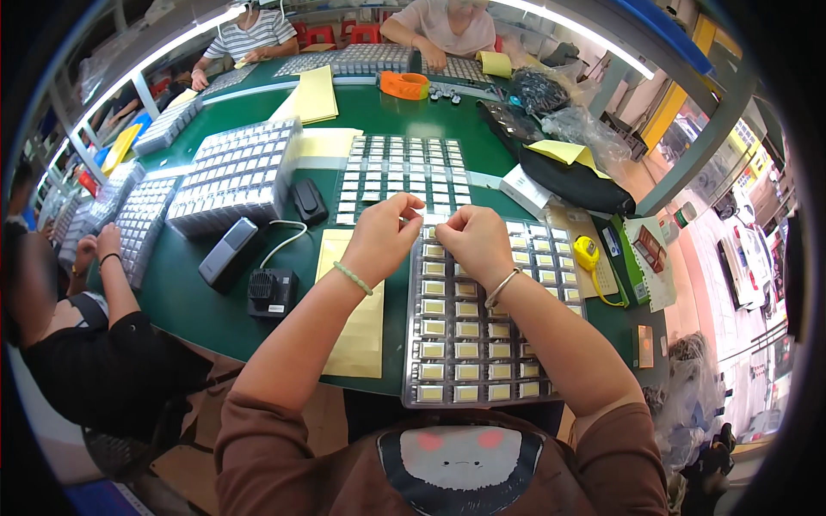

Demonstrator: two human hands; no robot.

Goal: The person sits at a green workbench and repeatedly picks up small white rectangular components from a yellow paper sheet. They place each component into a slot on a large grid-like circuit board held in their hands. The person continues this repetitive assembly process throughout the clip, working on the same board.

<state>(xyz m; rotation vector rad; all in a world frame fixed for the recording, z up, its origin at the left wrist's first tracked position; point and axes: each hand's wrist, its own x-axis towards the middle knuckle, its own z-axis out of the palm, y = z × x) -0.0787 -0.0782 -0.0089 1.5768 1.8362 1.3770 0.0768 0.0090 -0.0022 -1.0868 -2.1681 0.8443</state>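
Observation:
My left hand point(387, 236) and my right hand point(477, 245) are close together, with fingertips pinched a short way apart. What either pinch holds is too small to make out. Below them a clear plastic tray point(416, 357) holds rows of small rectangular parts with pale yellow faces and silvery rims; my right forearm covers some of them. Just beyond my hands lies another tray point(344, 193) of small, whitish rectangular parts. Yellow paper point(354, 344) lies flat under my left forearm.
Stacked filled trays point(237, 176) stand left on the green table point(215, 327), near a grey box-shaped device point(229, 251) and a black device point(273, 292) with a white cable. A yellow tape measure point(587, 254) lies right, an orange tape roll point(403, 84) far. Other people work left and opposite.

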